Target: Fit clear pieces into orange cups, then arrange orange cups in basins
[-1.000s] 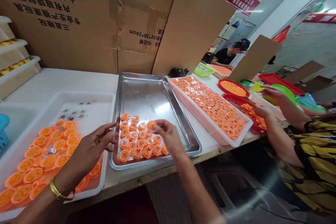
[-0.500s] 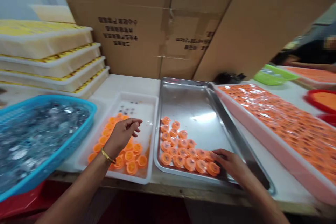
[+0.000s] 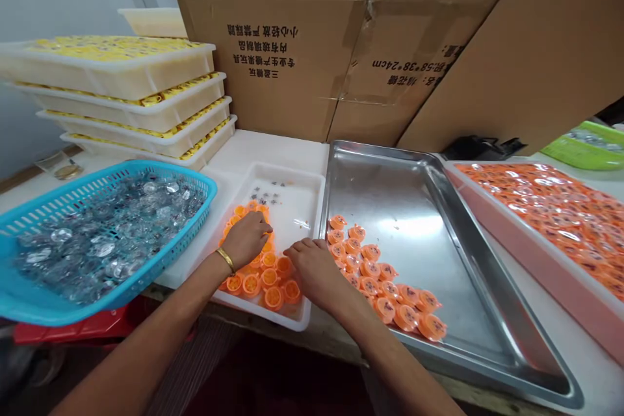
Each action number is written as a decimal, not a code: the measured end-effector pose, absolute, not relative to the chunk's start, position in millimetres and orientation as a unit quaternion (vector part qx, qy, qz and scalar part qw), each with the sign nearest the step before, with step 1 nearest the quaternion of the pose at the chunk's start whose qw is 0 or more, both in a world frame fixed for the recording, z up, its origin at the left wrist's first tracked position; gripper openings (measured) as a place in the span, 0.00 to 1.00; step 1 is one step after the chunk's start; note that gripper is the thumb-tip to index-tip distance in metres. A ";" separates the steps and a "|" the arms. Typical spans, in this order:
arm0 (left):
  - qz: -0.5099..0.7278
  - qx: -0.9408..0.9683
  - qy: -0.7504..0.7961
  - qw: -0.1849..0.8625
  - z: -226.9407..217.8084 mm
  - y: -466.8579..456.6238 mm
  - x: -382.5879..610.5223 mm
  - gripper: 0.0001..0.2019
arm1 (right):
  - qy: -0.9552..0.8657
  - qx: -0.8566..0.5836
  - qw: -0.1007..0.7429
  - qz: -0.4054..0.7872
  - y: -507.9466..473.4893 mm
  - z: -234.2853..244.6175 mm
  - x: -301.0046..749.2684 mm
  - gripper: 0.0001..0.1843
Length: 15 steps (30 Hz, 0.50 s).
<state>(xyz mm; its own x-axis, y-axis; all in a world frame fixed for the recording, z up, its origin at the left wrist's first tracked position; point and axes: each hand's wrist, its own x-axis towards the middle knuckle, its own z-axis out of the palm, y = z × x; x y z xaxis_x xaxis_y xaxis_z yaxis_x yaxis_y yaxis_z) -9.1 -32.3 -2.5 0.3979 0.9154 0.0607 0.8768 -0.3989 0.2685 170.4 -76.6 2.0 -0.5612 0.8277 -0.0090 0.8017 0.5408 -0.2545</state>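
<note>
My left hand (image 3: pixel 247 238), with a gold bracelet on its wrist, is over the orange cups (image 3: pixel 251 285) in a white plastic tray (image 3: pixel 295 205). Its fingers are curled together, and whatever is between them is hidden. At the tray's right side, my right hand (image 3: pixel 314 268) reaches down beside the nearest cups with bent fingers; their tips are partly hidden. Several small dark star-shaped pieces (image 3: pixel 266 197) lie in the back of this tray. Lidded orange cups (image 3: pixel 385 309), with dark prints on top, stand in rows in the metal tray (image 3: pixel 468 299) to the right.
On the left, a blue basket (image 3: pixel 202 211) holds clear plastic pieces, before stacked white trays (image 3: pixel 160 84) of yellow items. A long tray (image 3: pixel 517 253) full of orange pieces stands at right, with a green basket (image 3: pixel 580 153) beyond. Cardboard boxes (image 3: pixel 302 97) wall off the back.
My right hand has left the lidded cups in the metal tray and moved left to the white tray. My left hand has lowered and its fingers have curled in. The view has turned left.
</note>
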 end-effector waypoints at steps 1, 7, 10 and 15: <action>0.099 0.828 0.543 0.093 -2.8 -32.9 -10.4 0.12 | -0.882 -0.459 0.038 0.105 -72.7 -2.1 168.0 0.13; 0.163 0.777 0.597 0.113 -1.3 -30.3 -24.5 0.13 | -0.883 -0.458 0.024 0.101 -66.6 -9.8 166.0 0.07; 0.142 0.756 0.631 0.100 4.3 -18.1 -32.7 0.14 | -0.873 -0.478 0.046 0.088 -67.2 -8.1 168.0 0.06; 0.103 0.753 0.646 0.071 7.2 31.1 -29.0 0.14 | -0.854 -0.502 0.097 0.101 -66.5 -3.2 175.3 0.10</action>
